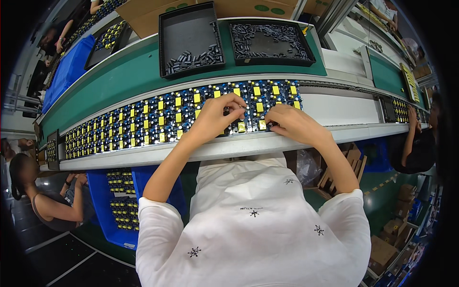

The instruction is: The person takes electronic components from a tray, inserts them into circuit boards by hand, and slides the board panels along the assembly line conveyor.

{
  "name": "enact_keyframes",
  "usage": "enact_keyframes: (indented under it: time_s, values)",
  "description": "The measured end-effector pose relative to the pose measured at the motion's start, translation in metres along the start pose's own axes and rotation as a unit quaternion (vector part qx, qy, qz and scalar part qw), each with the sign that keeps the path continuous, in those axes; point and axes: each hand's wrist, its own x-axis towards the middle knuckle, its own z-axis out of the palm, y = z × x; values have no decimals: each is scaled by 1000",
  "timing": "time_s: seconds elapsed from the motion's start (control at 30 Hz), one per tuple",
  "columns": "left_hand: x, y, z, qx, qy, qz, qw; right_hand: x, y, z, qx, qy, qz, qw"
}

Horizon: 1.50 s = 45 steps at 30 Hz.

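Note:
A long panel of circuit boards (146, 122) with yellow blocks, blue parts and small white-topped cylinders lies along the rail in front of me. Over its right part, my left hand (216, 115) has thumb and fingertips drawn together in a pinch just above the boards. Whatever sits between them is too small to make out. To its right, my right hand (294, 123) is curled, fingertips down at the boards near the front edge. Those fingertips are partly hidden, and I cannot see what they hold.
Beyond the boards, a black tray (184, 36) and another black tray (248, 62) hold loose dark cylindrical parts on the green bench (129, 71). Blue bins (103, 191) with boards stand below left. Co-workers sit at the left (57, 205) and right (420, 138). Cardboard boxes (382, 253) stand lower right.

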Motion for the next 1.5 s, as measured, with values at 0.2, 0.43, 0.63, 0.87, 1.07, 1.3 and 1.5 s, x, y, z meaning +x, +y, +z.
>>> enact_keyframes:
  time_s: [0.2, 0.43, 0.63, 0.87, 1.07, 1.3, 1.5]
  values:
    - [-1, 7, 1, 34, -6, -15, 999, -5, -4, -6, 3, 4, 27, 1000]
    - [-4, 1, 14, 217, -22, 142, 965, -15, -6, -11, -11, 38, 28, 999]
    - [-5, 7, 24, 334, 0, 147, 931, -21, -7, -12, -18, 71, 14, 997]
    - [-5, 6, 28, 343, 24, 142, 928, -27, -5, -11, -19, 82, 7, 996]
    - [-5, 8, 28, 347, 33, 138, 927, -27, -2, -10, -22, 98, -5, 995]
    - [-11, 10, 33, 357, 31, 171, 918, -22, -3, -14, -28, 77, 0, 997]
    - [-7, 4, 23, 332, 54, 218, 916, -10, -4, -19, -34, 74, -13, 997]
